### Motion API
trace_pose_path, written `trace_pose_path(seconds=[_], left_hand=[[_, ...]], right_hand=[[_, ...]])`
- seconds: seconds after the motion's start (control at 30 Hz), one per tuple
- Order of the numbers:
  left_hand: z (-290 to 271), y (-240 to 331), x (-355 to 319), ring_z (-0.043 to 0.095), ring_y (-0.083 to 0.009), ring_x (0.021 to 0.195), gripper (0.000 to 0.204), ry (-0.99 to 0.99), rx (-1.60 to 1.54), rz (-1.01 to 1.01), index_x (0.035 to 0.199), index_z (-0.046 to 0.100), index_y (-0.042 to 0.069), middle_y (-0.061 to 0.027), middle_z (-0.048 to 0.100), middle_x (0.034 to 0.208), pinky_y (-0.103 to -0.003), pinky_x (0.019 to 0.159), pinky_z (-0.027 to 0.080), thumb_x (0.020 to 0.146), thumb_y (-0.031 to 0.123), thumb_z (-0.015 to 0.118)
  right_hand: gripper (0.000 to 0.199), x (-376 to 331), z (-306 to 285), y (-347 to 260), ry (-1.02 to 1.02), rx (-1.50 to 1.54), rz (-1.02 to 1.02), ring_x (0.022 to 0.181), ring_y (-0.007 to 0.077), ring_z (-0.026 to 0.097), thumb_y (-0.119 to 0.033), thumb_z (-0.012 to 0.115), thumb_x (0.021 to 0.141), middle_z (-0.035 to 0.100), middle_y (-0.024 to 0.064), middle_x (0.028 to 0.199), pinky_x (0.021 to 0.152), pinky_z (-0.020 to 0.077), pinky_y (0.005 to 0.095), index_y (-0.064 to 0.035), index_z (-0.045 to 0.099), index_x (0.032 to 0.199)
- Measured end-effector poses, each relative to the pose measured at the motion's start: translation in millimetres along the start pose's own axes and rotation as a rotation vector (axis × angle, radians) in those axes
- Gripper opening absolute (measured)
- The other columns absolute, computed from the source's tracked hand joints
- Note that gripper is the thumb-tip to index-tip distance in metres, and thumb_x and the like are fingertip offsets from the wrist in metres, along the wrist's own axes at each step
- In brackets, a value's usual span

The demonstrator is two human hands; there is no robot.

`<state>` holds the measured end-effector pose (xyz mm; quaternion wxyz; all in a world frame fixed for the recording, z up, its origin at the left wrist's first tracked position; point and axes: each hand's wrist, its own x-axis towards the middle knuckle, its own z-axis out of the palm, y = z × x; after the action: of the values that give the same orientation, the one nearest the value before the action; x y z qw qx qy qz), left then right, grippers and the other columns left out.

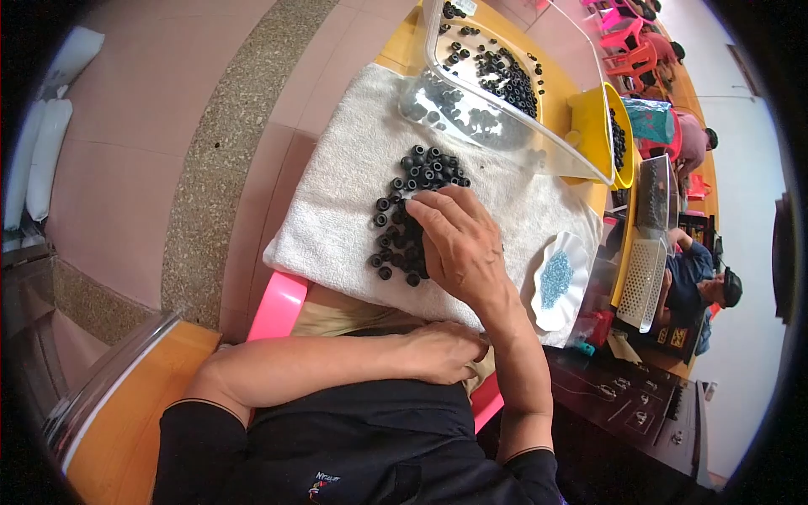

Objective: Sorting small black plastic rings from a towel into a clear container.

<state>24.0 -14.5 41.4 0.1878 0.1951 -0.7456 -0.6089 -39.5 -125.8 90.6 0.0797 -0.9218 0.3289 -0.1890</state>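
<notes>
On a white towel (332, 206) lies a loose pile of small black ring-shaped parts (412, 261), each with a hole through its middle. My right hand (461, 248) reaches palm down over the pile's right side, its fingers bent and touching the black parts. Its thumb and whatever lies under the palm are hidden. Low over my lap, next to the towel's near edge, rests my left hand (450, 349). Its fingers curl downward and inward, and anything inside them is out of sight.
Beyond the pile a clear plastic tub (547, 151) holds many black parts, beside a yellow bucket (593, 126) with more. To the right a white scalloped dish (547, 316) holds pale blue beads (556, 279). A white perforated basket (642, 286) stands farther right, near another person (690, 273).
</notes>
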Motion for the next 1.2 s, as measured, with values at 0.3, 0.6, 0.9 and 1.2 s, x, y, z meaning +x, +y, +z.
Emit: trace_pose_path(seconds=[0.3, 0.6, 0.9, 1.2], left_hand=[[3.1, -1.5, 1.1, 0.065, -0.0438, 0.104, 0.031, -0.009, 0.024, 0.006, 0.098, 0.069, -0.004, -0.0269, 0.067, 0.104, -0.052, 0.094, 0.05, 0.084, 0.024, 0.069], [15.7, -15.0, 5.2, 0.064, -0.0417, 0.099, 0.032, 0.021, 0.059, 0.07, 0.102, 0.062, -0.001, -0.0221, 0.066, 0.102, -0.049, 0.088, 0.051, 0.082, 0.022, 0.072], [5.5, -4.5, 2.8, 0.064, -0.0414, 0.104, 0.027, -0.001, 0.037, 0.025, 0.097, 0.07, -0.002, -0.0247, 0.067, 0.103, -0.05, 0.093, 0.05, 0.083, 0.021, 0.068], [12.4, -12.2, 6.3, 0.066, -0.0423, 0.097, 0.032, 0.034, 0.078, 0.082, 0.103, 0.062, 0.0, -0.0224, 0.066, 0.101, -0.05, 0.086, 0.052, 0.081, 0.02, 0.073]], right_hand=[[0.025, 18.9, 1.0, 4.1, -0.045, -0.077, 0.073, 0.093, 0.0309, 0.063, 0.0, 0.065, 0.083, 0.069, 0.0099, 0.107, 0.082, 0.0532, 0.0388, -0.0037, 0.07, 0.107], [0.018, 34.9, -6.2, -0.9, -0.308, -0.212, 0.142, 0.095, 0.0291, 0.062, -0.008, 0.063, 0.087, 0.068, 0.0094, 0.1, 0.085, 0.0515, 0.0391, -0.0039, 0.073, 0.102], [0.026, 29.1, -1.2, -2.3, -0.23, -0.202, 0.152, 0.096, 0.0303, 0.062, -0.006, 0.062, 0.085, 0.067, 0.0105, 0.103, 0.086, 0.0513, 0.0406, -0.0034, 0.071, 0.109], [0.024, 15.0, -7.1, 4.1, -0.13, -0.048, 0.143, 0.097, 0.0323, 0.063, 0.001, 0.062, 0.08, 0.067, 0.0112, 0.105, 0.085, 0.0524, 0.0421, -0.0045, 0.07, 0.102]])
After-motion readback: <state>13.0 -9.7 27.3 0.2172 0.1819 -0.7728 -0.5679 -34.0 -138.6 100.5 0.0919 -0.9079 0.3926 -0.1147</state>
